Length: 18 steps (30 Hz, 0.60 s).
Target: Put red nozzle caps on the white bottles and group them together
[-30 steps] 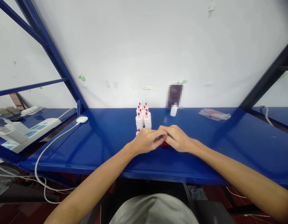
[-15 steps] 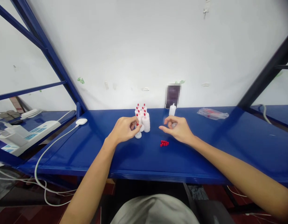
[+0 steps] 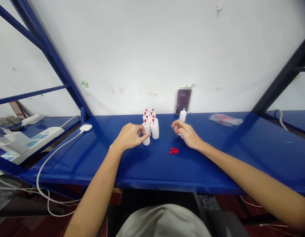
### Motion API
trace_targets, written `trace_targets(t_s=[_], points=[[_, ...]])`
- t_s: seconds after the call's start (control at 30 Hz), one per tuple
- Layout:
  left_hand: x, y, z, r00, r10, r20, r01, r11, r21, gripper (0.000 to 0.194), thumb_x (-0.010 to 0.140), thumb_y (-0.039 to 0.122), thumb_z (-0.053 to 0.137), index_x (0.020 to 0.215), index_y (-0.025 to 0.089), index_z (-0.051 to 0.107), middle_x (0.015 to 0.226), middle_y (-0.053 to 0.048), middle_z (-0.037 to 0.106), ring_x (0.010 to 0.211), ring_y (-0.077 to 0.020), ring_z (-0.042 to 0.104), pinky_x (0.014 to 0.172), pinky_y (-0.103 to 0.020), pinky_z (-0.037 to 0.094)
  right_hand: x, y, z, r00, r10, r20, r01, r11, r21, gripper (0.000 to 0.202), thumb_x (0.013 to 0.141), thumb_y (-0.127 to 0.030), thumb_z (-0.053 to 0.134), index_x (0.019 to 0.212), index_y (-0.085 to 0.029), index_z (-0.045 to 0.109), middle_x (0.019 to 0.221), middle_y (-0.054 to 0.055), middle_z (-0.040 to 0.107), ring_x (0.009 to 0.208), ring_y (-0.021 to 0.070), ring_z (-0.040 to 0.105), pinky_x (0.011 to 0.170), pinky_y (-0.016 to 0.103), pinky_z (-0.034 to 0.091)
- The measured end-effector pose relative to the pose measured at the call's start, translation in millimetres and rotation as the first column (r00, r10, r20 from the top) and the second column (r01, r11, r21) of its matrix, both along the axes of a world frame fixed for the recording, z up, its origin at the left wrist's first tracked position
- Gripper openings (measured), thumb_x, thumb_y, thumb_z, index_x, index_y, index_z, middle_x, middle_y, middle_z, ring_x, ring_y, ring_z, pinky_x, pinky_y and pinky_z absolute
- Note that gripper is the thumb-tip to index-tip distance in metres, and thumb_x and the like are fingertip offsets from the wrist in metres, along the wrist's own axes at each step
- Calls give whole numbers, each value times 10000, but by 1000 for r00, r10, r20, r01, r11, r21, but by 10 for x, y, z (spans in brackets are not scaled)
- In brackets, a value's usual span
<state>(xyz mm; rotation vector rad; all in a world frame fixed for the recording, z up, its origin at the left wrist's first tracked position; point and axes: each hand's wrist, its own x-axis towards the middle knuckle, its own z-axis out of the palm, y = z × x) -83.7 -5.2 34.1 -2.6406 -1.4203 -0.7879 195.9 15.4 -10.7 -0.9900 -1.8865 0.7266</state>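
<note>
My left hand (image 3: 131,135) is beside the front white bottle (image 3: 146,141), its thumb and forefinger around the red-capped top; the fingers look slightly apart, and contact is unclear. Behind that bottle stand several white bottles with red caps (image 3: 155,129) in a tight group. My right hand (image 3: 187,133) has curled fingers at a white bottle it largely covers, right of the group. Behind this hand stands an uncapped white bottle (image 3: 182,116). Several loose red caps (image 3: 174,151) lie in a small cluster on the blue table between my hands, nearer the front edge.
A clear plastic bag (image 3: 226,119) with red items lies at the back right of the blue table (image 3: 152,169). At the left are a white device with a cable (image 3: 86,128) and a power strip (image 3: 45,136). A dark pixelated panel (image 3: 183,99) leans on the wall.
My left hand has opened slightly around the front bottle's top. My right hand has shifted a little, its fingers now closer to the bottle under it. The loose caps stay where they were.
</note>
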Motion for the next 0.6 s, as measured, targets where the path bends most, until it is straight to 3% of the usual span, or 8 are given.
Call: trace_targets(t_s=[0.13,0.2,0.27,0.37,0.47,0.6], points=[[227,-110,-67,979,-177,98,167,981,99,199,866,338,575,805,164,651,543,32,530,498,-93,469,548,-214,339,8,5,-6,993,48,106,-50,999,11,226,839,-173,348,1006,-213,495,811,0,547,694,163,488,667,310,394],[389,-160,-123,947,-317,53,316,948,18,204,903,245,509,1019,170,659,622,27,582,545,-98,511,591,-212,390,6,13,-16,990,60,128,-67,997,49,236,823,-155,376,1031,-211,474,864,10,556,728,161,507,697,312,412],[523,-179,-186,915,-403,-25,401,914,-64,275,912,163,462,1108,184,655,792,-13,651,677,-118,586,665,-222,434,2,32,-35,991,53,119,-62,995,73,285,788,-140,434,1063,-208,469,926,25,574,811,169,544,747,318,427],[624,-154,-270,884,-449,-132,427,889,-163,252,930,194,493,1102,193,677,927,-48,652,822,-156,626,719,-245,455,-2,68,-71,991,10,135,-15,999,37,324,753,-130,494,1069,-199,512,958,33,610,855,179,571,773,322,428],[644,-111,-319,877,-453,-159,425,887,-179,255,960,261,501,1144,197,665,927,-48,632,852,-165,629,734,-252,457,-7,82,-84,984,30,175,-32,999,9,288,767,-120,476,1035,-189,554,887,14,623,788,167,571,751,314,421],[666,-82,-360,872,-465,-153,446,883,-145,232,976,285,488,1089,211,676,872,-29,620,788,-147,615,694,-241,448,-26,32,-40,969,50,240,-77,992,104,262,728,-86,458,941,-183,575,829,5,569,742,157,533,709,294,401]])
